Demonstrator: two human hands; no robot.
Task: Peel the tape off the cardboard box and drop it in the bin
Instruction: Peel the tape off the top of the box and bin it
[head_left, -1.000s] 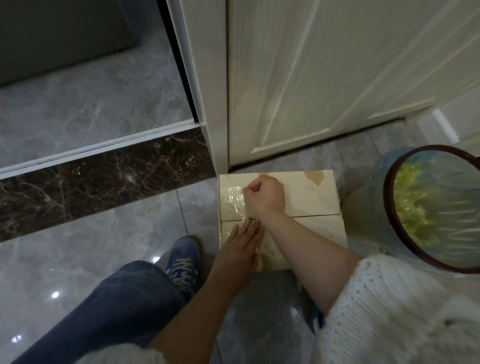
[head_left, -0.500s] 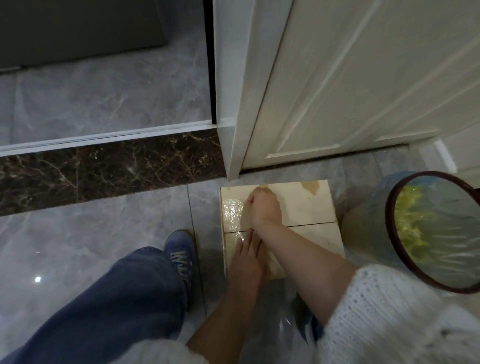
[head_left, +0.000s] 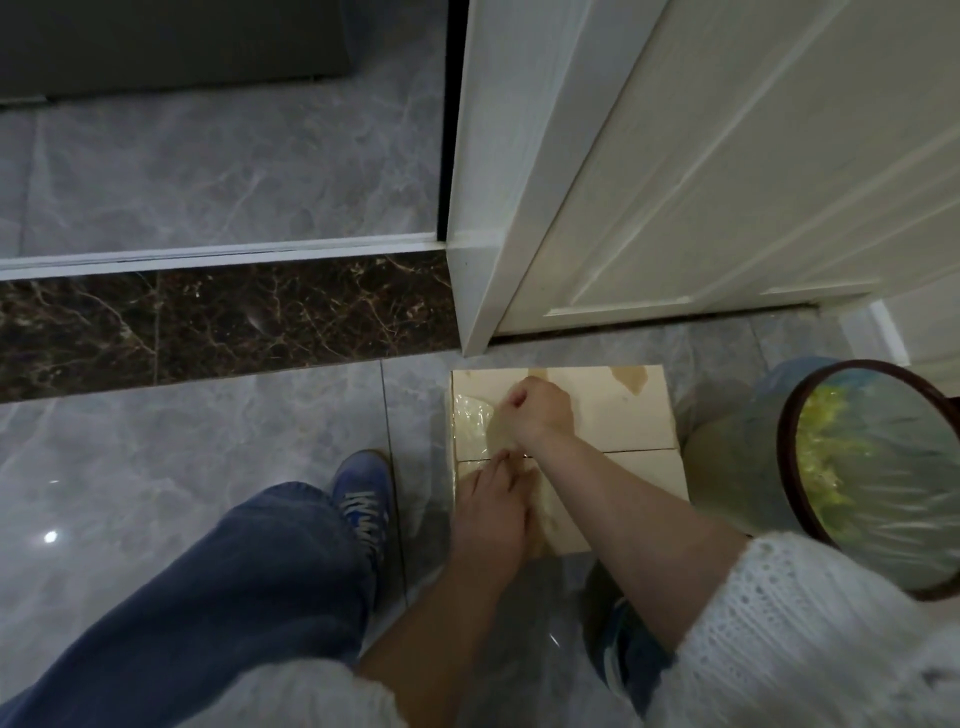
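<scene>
Crouching on the floor, a person's right hand (head_left: 537, 415) pinches clear tape (head_left: 474, 422) on the cardboard box (head_left: 623, 415) while the flat left hand (head_left: 491, 512) steadies it, bin (head_left: 878, 478) at three o'clock; pulling too sharply could tear the tape short.

A white door (head_left: 727, 171) stands over grey floor tiles (head_left: 208, 171), a dark marble strip (head_left: 218, 322) crossing them; a blue shoe (head_left: 363, 499) rests below.
</scene>
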